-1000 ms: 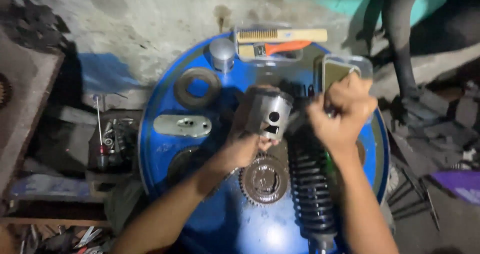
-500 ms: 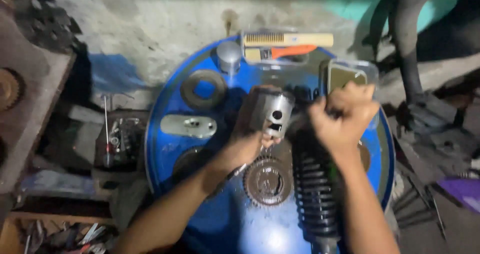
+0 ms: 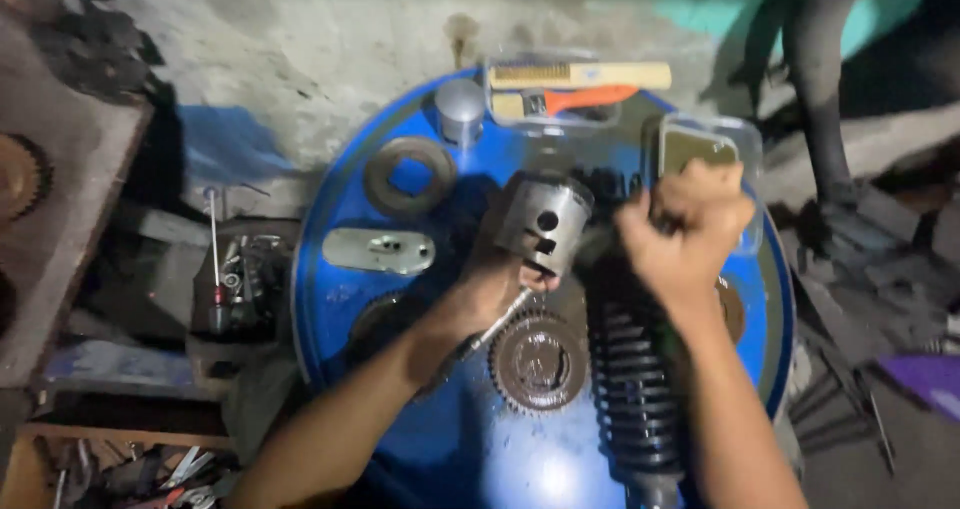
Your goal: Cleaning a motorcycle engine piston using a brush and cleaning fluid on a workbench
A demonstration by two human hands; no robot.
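Two hands meet over one metal piston (image 3: 545,224), which sits above the middle of the blue drum top (image 3: 340,299) that serves as a bench. The piston is a grey cylinder with its round pin hole turned toward the camera. The left hand (image 3: 490,294) grips it from below, fingers wrapped about its lower skirt; a thin metal rod (image 3: 495,327) slants out under the same palm, though whether the hand pinches it too is hard to tell.

The right hand (image 3: 685,234) is balled into a tight fist just beside the piston. Its fingers seem closed around something dark, but blur hides what it is.

As for progress, the piston looks bare and greyish, with no pin visible in the hole; it appears to be mid-handling, and nothing shows it fitted to any other part yet.

Both forearms come in from the bottom edge and angle inward. The right forearm crosses a black coil-spring shock absorber (image 3: 630,389). Beside the spring lies a toothed sprocket (image 3: 538,361).

Farther out lie a flat ring (image 3: 408,176), an oval plate (image 3: 380,251), a small metal cylinder (image 3: 460,111), a wire brush (image 3: 580,75) and an orange-handled brush (image 3: 575,100).
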